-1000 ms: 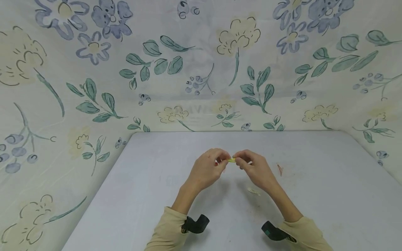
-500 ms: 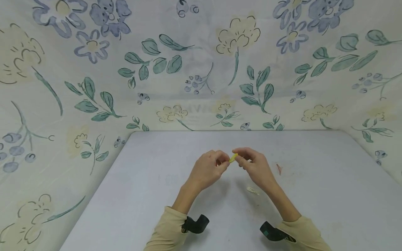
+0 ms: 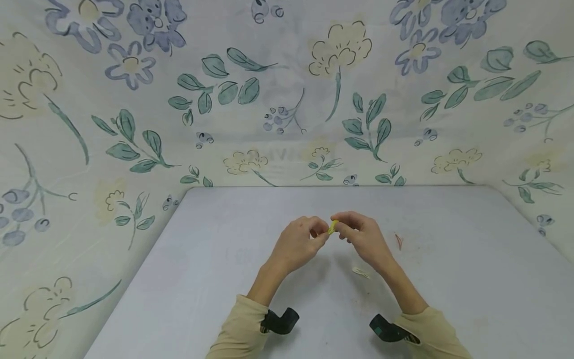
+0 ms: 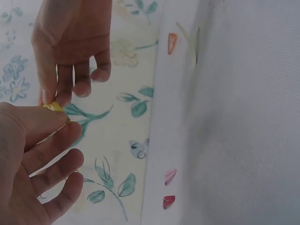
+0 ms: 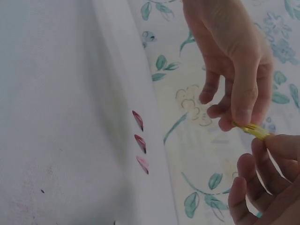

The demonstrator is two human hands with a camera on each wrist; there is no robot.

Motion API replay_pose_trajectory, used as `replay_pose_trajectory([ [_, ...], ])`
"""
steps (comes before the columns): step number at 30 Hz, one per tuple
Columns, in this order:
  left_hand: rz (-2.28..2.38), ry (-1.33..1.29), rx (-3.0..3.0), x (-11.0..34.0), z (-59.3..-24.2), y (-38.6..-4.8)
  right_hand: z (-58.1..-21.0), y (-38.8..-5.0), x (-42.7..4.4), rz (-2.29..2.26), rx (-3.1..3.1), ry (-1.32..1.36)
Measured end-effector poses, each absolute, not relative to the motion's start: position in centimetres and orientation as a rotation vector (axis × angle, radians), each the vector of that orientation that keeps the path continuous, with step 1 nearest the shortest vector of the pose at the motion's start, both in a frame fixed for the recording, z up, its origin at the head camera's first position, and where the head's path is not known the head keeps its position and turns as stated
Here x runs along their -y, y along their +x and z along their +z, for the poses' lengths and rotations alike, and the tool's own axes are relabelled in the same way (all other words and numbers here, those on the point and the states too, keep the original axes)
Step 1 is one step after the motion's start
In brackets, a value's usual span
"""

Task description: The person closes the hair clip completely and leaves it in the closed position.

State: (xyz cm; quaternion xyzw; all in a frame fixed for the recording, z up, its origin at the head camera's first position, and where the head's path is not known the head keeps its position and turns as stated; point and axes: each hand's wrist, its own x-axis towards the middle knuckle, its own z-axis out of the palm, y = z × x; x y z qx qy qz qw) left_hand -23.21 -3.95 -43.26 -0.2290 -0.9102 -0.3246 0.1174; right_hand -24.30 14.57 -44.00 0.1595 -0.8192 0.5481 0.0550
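Note:
A small yellow snap hair clip (image 3: 333, 227) is held up above the table between both hands, tilted with its right end higher. My left hand (image 3: 298, 244) pinches one end with thumb and forefinger. At the other end, my right hand (image 3: 364, 238) pinches it between thumb and fingertips. In the right wrist view the yellow clip (image 5: 253, 130) spans the gap between the two hands. The fingertips cover its ends, so I cannot tell whether it is snapped closed.
An orange clip (image 3: 398, 242) and a whitish clip-like piece (image 3: 361, 272) lie on the white table (image 3: 202, 279), right of centre. Several red and pink clips, including a pink one (image 5: 142, 164), lie in a row. A floral cloth (image 3: 287, 99) rises behind.
The yellow clip has turned from nearly level to slanted, right end upward. Both hands keep hold of it and have shifted only slightly.

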Motion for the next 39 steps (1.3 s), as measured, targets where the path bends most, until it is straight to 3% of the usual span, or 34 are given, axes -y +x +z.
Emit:
replay_pose_trajectory([
  [17,-0.925,-0.593,2.669,4.8,-43.3,-23.6,-42.9,-26.6,-14.5,1.591,2.624,0.482],
  [39,-0.887,-0.566,2.724,5.0,-44.0,-23.6,-46.4,-30.7,-13.9,1.390,2.944,0.295],
])
